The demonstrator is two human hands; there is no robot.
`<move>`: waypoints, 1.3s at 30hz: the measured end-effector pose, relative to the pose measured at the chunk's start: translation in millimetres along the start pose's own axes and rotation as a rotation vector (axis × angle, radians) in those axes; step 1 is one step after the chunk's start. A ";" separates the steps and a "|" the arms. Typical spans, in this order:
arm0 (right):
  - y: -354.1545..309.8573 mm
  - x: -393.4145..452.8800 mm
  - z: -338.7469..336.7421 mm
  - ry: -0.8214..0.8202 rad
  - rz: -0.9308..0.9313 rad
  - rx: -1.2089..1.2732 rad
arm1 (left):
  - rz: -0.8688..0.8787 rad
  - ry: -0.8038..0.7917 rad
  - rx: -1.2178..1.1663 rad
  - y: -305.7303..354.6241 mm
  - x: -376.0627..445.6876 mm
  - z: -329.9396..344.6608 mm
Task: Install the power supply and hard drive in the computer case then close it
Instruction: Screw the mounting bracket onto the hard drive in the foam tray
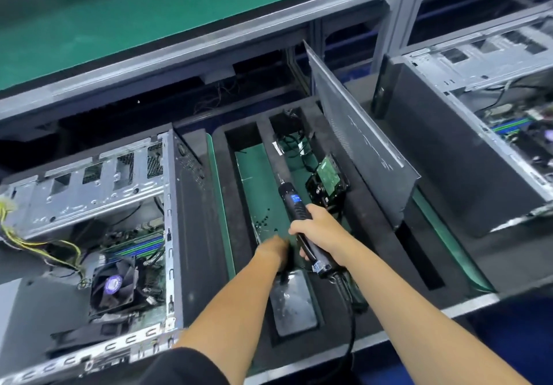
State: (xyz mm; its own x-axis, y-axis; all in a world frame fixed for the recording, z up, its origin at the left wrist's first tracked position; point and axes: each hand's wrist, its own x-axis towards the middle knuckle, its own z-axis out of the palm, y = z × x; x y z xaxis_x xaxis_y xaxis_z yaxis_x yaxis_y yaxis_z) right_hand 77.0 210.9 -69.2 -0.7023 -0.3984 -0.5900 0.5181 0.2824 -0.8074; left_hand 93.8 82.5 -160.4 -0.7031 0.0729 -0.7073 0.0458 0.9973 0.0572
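Note:
An open computer case (167, 214) lies at the left, its motherboard and CPU fan (113, 286) showing. A black foam tray (374, 292) sits in the middle. My right hand (323, 235) grips a black electric screwdriver (299, 205) over the tray. My left hand (273, 248) reaches down into the tray's green-bottomed slot, close to several small black screws (264, 220); its fingers are hidden. A hard drive (329, 179), circuit board up, leans in the tray's right slot. The case's side panel (359, 145) stands tilted beside it.
A second open case (478, 133) stands at the right. Yellow and black cables (36, 244) hang out of the left case. A grey plate (294, 303) lies in the tray's near pocket. A green-topped shelf (149, 25) runs along the back.

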 end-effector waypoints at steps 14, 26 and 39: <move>-0.8 9.1 11.5 -0.011 -0.002 -0.011 | -0.125 -0.099 -0.070 -3.9 -9.8 -4.4; -1.6 8.8 -3.1 0.045 -0.015 0.050 | -0.240 0.258 -0.374 -19.2 -6.4 -29.5; 0.1 5.7 -11.2 0.041 0.006 0.055 | -0.272 0.461 -0.263 -23.7 14.7 -21.2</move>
State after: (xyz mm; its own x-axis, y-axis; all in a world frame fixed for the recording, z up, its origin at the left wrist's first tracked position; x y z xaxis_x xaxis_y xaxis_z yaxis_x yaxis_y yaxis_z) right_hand 67.6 218.5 -72.8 -0.7179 -0.3600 -0.5959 0.5480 0.2358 -0.8026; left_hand 67.3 59.8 -157.2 -0.9031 -0.2550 -0.3456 -0.3155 0.9399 0.1309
